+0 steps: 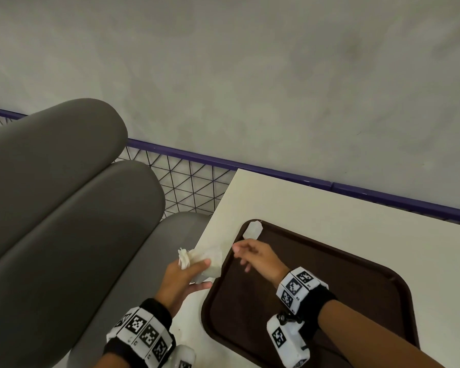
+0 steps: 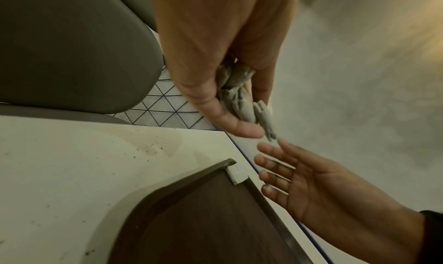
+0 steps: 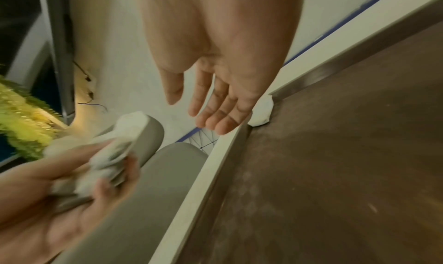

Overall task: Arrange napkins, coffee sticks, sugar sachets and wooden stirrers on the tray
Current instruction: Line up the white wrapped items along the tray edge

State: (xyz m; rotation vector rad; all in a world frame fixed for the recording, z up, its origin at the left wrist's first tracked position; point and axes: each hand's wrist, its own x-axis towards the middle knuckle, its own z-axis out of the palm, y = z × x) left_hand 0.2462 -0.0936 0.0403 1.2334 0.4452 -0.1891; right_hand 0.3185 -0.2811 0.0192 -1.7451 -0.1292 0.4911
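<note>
Two bare hands are working at the near left corner of a dark brown plastic tray (image 1: 356, 301) with a raised rim, which is lying on a pale cream tabletop (image 1: 329, 208). The left hand (image 1: 182, 278) is holding a crumpled bunch of white paper napkins (image 1: 197, 258) between thumb and curled fingers, just off the table's left edge; how many napkins are in the bunch is hard to make out, and in the right wrist view both are blurring. The right hand (image 1: 258, 257) is hovering over the tray's left rim, its fingers spread and relaxed, holding nothing, with the fingertips near the bunch but apart from it. One small white folded paper piece (image 1: 252, 229) is lying at the tray's far left corner, partly against the rim; whether it is a napkin or a sachet cannot be told. Both wrists are wearing black bands with black-and-white square markers. Beside the table, a grey padded bench (image 1: 64, 195) is standing. Beyond it, a purple-railed wire mesh panel (image 1: 186, 179) is running along a grey plastered wall (image 1: 250, 75).
</note>
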